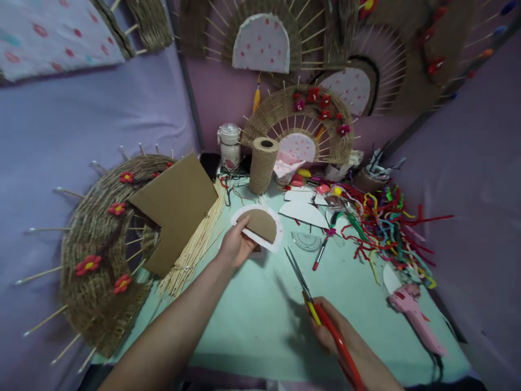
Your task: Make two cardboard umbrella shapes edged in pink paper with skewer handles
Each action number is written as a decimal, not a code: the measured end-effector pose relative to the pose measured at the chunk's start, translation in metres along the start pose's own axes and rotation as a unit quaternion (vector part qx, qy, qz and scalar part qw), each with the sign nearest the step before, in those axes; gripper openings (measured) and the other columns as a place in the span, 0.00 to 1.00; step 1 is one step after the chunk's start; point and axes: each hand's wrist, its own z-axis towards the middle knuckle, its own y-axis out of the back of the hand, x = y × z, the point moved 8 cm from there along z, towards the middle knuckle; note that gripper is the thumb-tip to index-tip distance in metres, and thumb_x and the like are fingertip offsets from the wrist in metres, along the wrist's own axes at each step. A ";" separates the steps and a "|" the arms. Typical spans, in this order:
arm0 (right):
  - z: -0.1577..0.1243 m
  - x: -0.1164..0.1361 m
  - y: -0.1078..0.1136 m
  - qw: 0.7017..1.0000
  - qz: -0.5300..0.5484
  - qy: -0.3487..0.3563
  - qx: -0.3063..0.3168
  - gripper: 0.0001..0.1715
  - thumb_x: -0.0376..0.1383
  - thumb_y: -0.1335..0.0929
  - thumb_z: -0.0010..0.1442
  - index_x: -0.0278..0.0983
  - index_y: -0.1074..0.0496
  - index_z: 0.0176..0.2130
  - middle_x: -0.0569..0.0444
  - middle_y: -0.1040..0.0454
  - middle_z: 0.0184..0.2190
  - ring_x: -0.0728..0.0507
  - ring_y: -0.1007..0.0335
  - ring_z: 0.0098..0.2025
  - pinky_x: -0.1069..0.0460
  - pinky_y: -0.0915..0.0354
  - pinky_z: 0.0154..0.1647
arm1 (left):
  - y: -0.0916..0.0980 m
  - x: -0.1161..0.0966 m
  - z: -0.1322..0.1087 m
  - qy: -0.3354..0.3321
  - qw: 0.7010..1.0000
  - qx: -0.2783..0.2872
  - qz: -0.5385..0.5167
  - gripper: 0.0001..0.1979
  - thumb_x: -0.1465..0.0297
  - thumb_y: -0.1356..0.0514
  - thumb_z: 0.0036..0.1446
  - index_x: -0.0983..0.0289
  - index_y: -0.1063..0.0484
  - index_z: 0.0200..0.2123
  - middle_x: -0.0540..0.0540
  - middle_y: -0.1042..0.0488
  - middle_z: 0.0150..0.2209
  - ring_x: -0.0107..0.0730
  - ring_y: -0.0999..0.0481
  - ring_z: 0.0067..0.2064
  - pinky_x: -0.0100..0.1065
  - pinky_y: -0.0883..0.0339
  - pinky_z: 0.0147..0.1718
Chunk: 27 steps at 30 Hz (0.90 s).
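My left hand (236, 245) pinches a white half-round piece (273, 243) with a brown cardboard half-circle (260, 224) lying on top of it, held just above the pale green table (260, 315). My right hand (337, 334) is closed round the red and yellow handles of a pair of scissors (303, 285). The scissor blades point up and left, with their tips a short way below the white piece. The two hands are apart.
A bundle of thin sticks (195, 244), a brown cardboard sheet (175, 206) and a woven fan with red flowers (101, 250) lie left. A twine spool (262, 164) stands behind. Pipe cleaners (382, 228), a pink glue gun (411, 309) and white cut-outs (303, 212) sit right.
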 end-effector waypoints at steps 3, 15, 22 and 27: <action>-0.001 -0.006 -0.011 0.999 0.029 -0.037 -0.021 0.28 0.61 0.35 0.53 0.40 0.42 0.32 0.62 0.45 0.23 0.51 0.52 0.23 0.55 0.49 0.24 | -0.002 0.002 -0.004 0.007 1.000 0.011 -0.002 0.07 0.75 0.42 0.56 0.67 0.27 0.39 0.56 0.22 0.35 0.32 0.23 0.37 0.37 0.28 0.44; 0.012 -0.011 -0.013 0.990 0.048 -0.101 -0.082 0.25 0.54 0.30 0.46 0.39 0.41 0.27 0.65 0.46 0.18 0.54 0.54 0.17 0.57 0.52 0.16 | -0.002 0.005 -0.006 0.027 1.000 0.010 -0.007 0.06 0.75 0.43 0.58 0.67 0.27 0.37 0.55 0.22 0.36 0.32 0.23 0.38 0.35 0.28 0.41; 0.015 -0.019 -0.015 0.992 0.041 -0.098 -0.073 0.25 0.54 0.30 0.47 0.40 0.41 0.27 0.65 0.47 0.18 0.54 0.55 0.17 0.56 0.52 0.17 | -0.001 0.005 -0.006 0.030 0.999 -0.014 -0.011 0.06 0.75 0.44 0.58 0.67 0.27 0.38 0.55 0.23 0.34 0.31 0.23 0.36 0.34 0.27 0.36; 0.016 -0.024 -0.014 0.992 0.047 -0.092 -0.072 0.24 0.54 0.30 0.47 0.40 0.40 0.28 0.65 0.46 0.18 0.53 0.55 0.17 0.56 0.52 0.18 | 0.001 0.008 -0.005 0.048 0.998 -0.024 -0.016 0.08 0.75 0.44 0.59 0.67 0.28 0.40 0.55 0.23 0.34 0.32 0.23 0.36 0.36 0.27 0.38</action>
